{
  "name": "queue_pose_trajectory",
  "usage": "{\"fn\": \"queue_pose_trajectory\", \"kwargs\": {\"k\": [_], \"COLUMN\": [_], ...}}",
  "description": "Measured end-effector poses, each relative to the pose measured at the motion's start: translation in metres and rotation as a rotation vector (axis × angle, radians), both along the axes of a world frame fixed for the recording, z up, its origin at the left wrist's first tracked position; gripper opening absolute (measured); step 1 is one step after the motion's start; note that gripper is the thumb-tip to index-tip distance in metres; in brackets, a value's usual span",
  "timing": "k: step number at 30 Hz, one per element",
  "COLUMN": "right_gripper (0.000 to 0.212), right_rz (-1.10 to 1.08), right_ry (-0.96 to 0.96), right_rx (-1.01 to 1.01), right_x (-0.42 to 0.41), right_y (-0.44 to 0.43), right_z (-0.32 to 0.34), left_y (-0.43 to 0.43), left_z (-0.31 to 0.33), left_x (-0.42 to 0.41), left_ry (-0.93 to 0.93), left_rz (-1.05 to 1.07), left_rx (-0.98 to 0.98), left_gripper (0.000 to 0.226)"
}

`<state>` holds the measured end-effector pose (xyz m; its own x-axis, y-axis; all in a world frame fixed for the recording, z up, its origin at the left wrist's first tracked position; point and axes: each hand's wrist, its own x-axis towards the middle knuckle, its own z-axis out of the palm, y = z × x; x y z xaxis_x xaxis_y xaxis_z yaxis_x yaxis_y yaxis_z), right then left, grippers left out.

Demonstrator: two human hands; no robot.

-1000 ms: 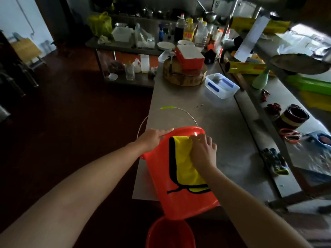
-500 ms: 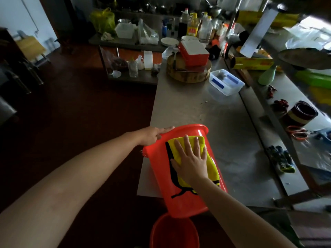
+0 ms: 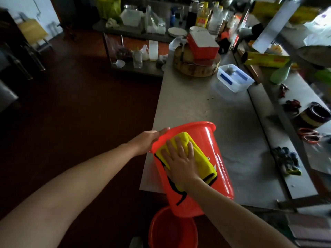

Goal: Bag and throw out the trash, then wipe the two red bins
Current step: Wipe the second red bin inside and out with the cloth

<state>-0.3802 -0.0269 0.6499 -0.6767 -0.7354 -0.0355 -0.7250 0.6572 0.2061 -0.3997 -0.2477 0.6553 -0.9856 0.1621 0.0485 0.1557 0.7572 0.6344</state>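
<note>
a red bin (image 3: 221, 169) lies tipped on its side at the near left corner of the steel desk (image 3: 206, 108), mouth turned away from the person and base jutting out past the desk's near edge. the left grip (image 3: 146, 142) rests against the left side of this bin's rim, fingers stretched out along it rather than wrapped round. the right grip (image 3: 180, 163) lies flat on the bin's upturned wall, fingers spread and straight, pressing a folded yellow cloth (image 3: 203, 158) with black edging against the plastic; the cloth shows on both sides of the palm.

straight below the tipped bin's base a second red bin (image 3: 172, 230) stands upright on the dark floor, mouth up.

beyond the tipped bin's mouth, well apart from it, a clear plastic box (image 3: 234, 77) with blue clips sits on the desk, and further off a round wooden chopping block (image 3: 197, 68) carries a red box (image 3: 204, 45) with a white lid. to the right of the tipped bin, on the neighbouring steel surface, lie a pair of dark gloves (image 3: 286, 160) and, a little beyond them, orange-handled scissors (image 3: 309, 135). far behind the bin, bottles and plates crowd a shelf, too blurred to tell apart.
</note>
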Motion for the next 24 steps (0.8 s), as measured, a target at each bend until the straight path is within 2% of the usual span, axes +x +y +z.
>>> {"fn": "queue_pose_trajectory", "kwargs": {"k": [2, 5, 8, 11, 17, 20, 22, 24], "right_gripper": [0.065, 0.065, 0.066, 0.07, 0.076, 0.072, 0.066, 0.064], "right_rz": [0.02, 0.021, -0.043, -0.173, -0.49, -0.68, -0.77, -0.792], "right_ry": [-0.004, -0.014, -0.026, -0.088, -0.322, -0.497, -0.577, -0.582], "right_rx": [0.027, -0.046, -0.163, -0.278, -0.578, -0.747, -0.81, -0.807], "right_x": [-0.002, -0.011, -0.031, -0.053, -0.085, -0.092, -0.093, -0.089], "right_y": [-0.005, 0.0, 0.014, 0.031, 0.074, 0.1, 0.112, 0.112], "right_z": [0.0, 0.005, 0.008, 0.01, 0.005, 0.001, 0.002, 0.004], "left_y": [-0.003, -0.008, -0.012, -0.012, -0.007, 0.002, 0.005, 0.011], "left_z": [-0.005, -0.008, -0.016, -0.018, -0.015, -0.008, -0.003, 0.003], "left_x": [0.0, 0.004, 0.006, 0.007, 0.001, 0.001, -0.001, -0.004], "left_ry": [-0.063, -0.128, -0.065, -0.08, -0.093, -0.101, -0.056, -0.111], "left_rz": [0.001, 0.026, -0.028, -0.009, -0.018, 0.024, 0.048, 0.055], "left_rx": [0.067, 0.093, 0.081, 0.098, -0.022, -0.013, 0.009, -0.01], "left_gripper": [0.048, 0.055, 0.073, 0.067, 0.08, 0.049, 0.068, 0.072]}}
